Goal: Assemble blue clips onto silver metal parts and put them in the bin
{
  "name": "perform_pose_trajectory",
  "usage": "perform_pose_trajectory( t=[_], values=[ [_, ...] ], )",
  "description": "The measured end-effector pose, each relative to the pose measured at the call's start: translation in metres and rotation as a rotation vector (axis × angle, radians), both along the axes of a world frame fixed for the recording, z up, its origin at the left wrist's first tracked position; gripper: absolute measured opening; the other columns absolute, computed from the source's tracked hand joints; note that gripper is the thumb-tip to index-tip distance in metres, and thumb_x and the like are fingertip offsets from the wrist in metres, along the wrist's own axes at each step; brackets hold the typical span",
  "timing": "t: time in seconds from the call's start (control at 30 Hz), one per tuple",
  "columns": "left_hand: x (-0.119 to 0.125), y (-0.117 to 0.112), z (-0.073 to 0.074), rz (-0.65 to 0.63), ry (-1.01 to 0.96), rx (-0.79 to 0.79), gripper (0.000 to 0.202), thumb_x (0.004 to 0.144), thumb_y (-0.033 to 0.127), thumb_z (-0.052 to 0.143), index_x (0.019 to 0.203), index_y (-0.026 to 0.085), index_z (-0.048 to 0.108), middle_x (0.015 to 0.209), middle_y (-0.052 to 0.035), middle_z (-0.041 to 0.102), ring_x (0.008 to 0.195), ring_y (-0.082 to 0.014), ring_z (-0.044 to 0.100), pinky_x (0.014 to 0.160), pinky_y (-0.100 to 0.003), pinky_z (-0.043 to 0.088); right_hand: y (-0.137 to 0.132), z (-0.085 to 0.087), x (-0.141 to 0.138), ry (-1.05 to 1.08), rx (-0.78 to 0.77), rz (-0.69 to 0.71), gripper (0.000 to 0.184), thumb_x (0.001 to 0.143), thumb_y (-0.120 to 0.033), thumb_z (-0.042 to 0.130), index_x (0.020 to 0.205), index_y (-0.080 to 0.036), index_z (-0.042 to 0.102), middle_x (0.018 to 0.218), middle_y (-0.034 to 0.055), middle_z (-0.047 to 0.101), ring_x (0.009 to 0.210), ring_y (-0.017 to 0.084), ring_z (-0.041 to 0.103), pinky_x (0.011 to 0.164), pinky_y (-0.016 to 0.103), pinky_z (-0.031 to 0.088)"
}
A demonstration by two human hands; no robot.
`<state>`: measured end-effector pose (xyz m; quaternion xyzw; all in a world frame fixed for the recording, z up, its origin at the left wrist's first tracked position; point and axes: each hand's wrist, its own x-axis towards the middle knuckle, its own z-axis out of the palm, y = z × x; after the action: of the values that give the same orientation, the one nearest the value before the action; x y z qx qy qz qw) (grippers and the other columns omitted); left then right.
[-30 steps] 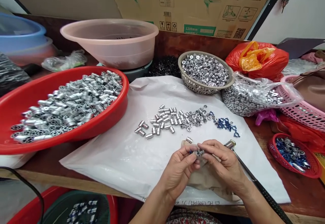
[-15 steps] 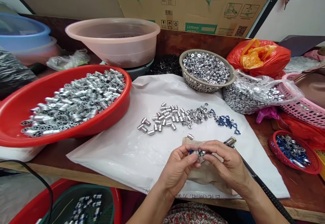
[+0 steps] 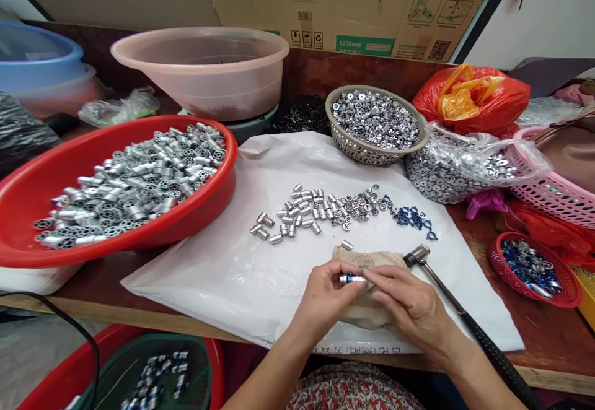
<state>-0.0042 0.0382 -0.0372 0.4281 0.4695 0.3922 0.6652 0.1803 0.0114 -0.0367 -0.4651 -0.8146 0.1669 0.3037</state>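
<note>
Between my two hands is a small silver metal cylinder with a blue ring (image 3: pixel 352 279), lying sideways. My left hand (image 3: pixel 328 292) pinches it between thumb and fingers. At its right end, the fingertips of my right hand (image 3: pixel 409 298) are closed on it and partly hide that end. Below the hands lies a beige cloth pad (image 3: pixel 372 317). A hammer (image 3: pixel 441 283) with a black grip rests right of the pad. Beyond the pad are loose silver cylinders (image 3: pixel 302 209), small metal discs (image 3: pixel 357 209) and blue rings (image 3: pixel 409 218).
A red basin (image 3: pixel 199 212) of silver cylinders stands left on the white sheet (image 3: pixel 209 286). Behind are a grey basket (image 3: pixel 367 150) and a clear bag (image 3: pixel 441 178) of small metal parts. A small red basket (image 3: pixel 567 295) sits right. Below the table edge is a green basket (image 3: pixel 204 366).
The cylinder has turned sideways in my fingers, and its blue ring now shows around the middle. My right hand has shifted slightly down, uncovering more of the hammer. The view has moved a little.
</note>
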Motion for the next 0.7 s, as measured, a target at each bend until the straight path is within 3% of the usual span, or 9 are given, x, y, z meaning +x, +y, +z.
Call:
perform_pose_trajectory(
  t=[0.07,0.13,0.2,0.3,0.43,0.53,0.6,0.7],
  values=[
    [0.001,0.003,-0.004,-0.027,0.315,0.287,0.012,0.067,0.010,0.059,0.075,0.016,0.066,0.079,-0.0044,0.062,0.072,-0.0164,0.058,0.065,-0.029,0.047,-0.015,-0.012,0.031,-0.192,0.004,-0.225,0.040,0.088,-0.033,0.048,0.126,-0.021,0.052,0.110,0.0103,0.061,0.099,0.022,0.061,0.085,0.036,0.052],
    [0.003,0.005,-0.009,-0.082,0.505,0.505,0.019,0.068,0.006,0.054,0.080,0.016,0.065,0.083,-0.0060,0.062,0.078,-0.0189,0.058,0.070,-0.032,0.047,-0.031,-0.026,0.065,-0.364,0.025,-0.546,0.045,0.086,-0.044,0.047,0.120,-0.015,0.054,0.104,0.0143,0.062,0.090,0.027,0.062,0.082,0.045,0.051],
    [0.006,0.005,-0.015,-0.126,0.582,0.628,0.024,0.070,0.005,0.052,0.088,0.015,0.064,0.086,-0.0076,0.063,0.083,-0.0209,0.058,0.073,-0.034,0.048,-0.044,-0.035,0.089,-0.483,-0.049,-0.611,0.039,0.086,-0.045,0.043,0.103,-0.015,0.060,0.094,0.0135,0.065,0.085,0.029,0.063,0.078,0.047,0.051],
    [0.009,0.002,-0.022,-0.111,0.649,0.716,0.030,0.072,0.006,0.052,0.099,0.015,0.060,0.093,-0.0092,0.064,0.089,-0.0229,0.057,0.078,-0.037,0.049,-0.052,-0.031,0.089,-0.420,-0.088,-0.555,0.032,0.088,-0.040,0.039,0.095,-0.017,0.060,0.089,0.0101,0.067,0.084,0.025,0.066,0.075,0.039,0.054],
    [0.010,-0.002,-0.026,-0.077,0.700,0.721,0.037,0.072,0.008,0.055,0.108,0.016,0.055,0.098,-0.0084,0.065,0.090,-0.0236,0.057,0.078,-0.038,0.050,-0.049,0.007,0.047,-0.201,-0.073,-0.337,0.030,0.091,-0.031,0.040,0.114,-0.019,0.055,0.085,0.0037,0.070,0.072,0.015,0.069,0.065,0.020,0.056],
    [0.010,-0.004,-0.028,-0.073,0.719,0.710,0.042,0.073,0.009,0.054,0.115,0.015,0.050,0.102,-0.0102,0.064,0.094,-0.0242,0.057,0.078,-0.039,0.051,-0.049,0.033,0.023,-0.162,-0.042,-0.193,0.040,0.090,-0.026,0.043,0.130,-0.022,0.046,0.101,0.0048,0.070,0.082,0.015,0.069,0.069,0.017,0.055],
    [0.009,-0.005,-0.031,-0.064,0.719,0.698,0.046,0.074,0.010,0.055,0.119,0.014,0.048,0.103,-0.0110,0.064,0.096,-0.0244,0.057,0.080,-0.039,0.051,-0.050,0.038,0.017,-0.131,0.013,-0.172,0.045,0.091,-0.023,0.042,0.135,-0.022,0.040,0.105,0.0055,0.070,0.086,0.015,0.069,0.071,0.017,0.056],
    [0.009,-0.005,-0.033,-0.058,0.708,0.689,0.049,0.073,0.011,0.055,0.121,0.015,0.046,0.105,-0.0106,0.063,0.096,-0.0242,0.057,0.081,-0.040,0.050,-0.051,0.031,0.017,-0.179,0.029,-0.104,0.047,0.092,-0.020,0.040,0.138,-0.022,0.037,0.111,0.0057,0.068,0.094,0.016,0.068,0.075,0.018,0.056]
  ],
)
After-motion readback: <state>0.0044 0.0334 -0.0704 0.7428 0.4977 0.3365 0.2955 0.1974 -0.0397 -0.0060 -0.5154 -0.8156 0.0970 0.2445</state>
